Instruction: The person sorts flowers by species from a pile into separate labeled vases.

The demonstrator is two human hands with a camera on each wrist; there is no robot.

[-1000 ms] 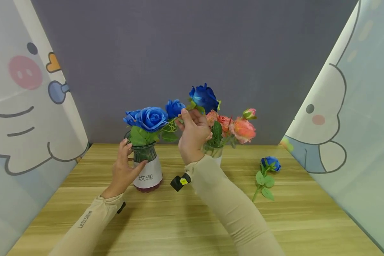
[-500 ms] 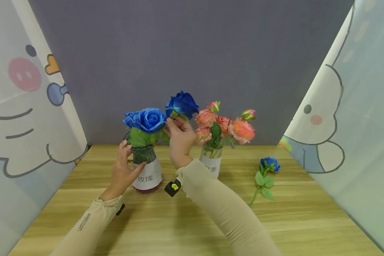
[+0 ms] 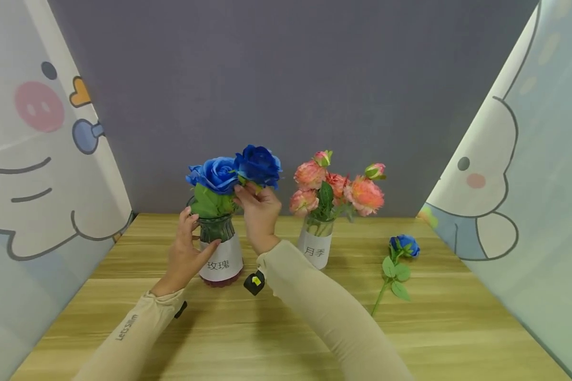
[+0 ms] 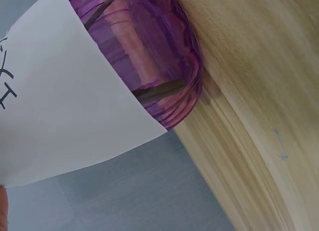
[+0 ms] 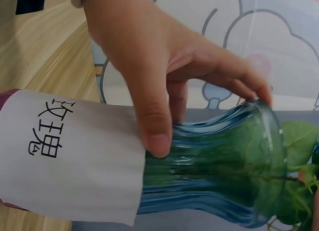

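My left hand holds the glass vase with the white paper label. In the right wrist view, that hand's thumb presses the neck of the vase, and fingers reach its rim. Light blue roses with green leaves stand in it. Just right of them, my right hand pinches a darker blue rose below its bloom. Most of its stem is hidden; one stem shows inside the neck in the right wrist view. The left wrist view shows the vase's purple base on the table.
A second labelled vase with coral-pink flowers and buds stands to the right. Farther right, another blue rose lies on the wooden table. A grey panel closes the back, with cartoon-printed sheets at both sides.
My right hand has moved left and lower with the dark blue rose, from in front of the pink flowers to the left vase. My left hand stays on that vase.
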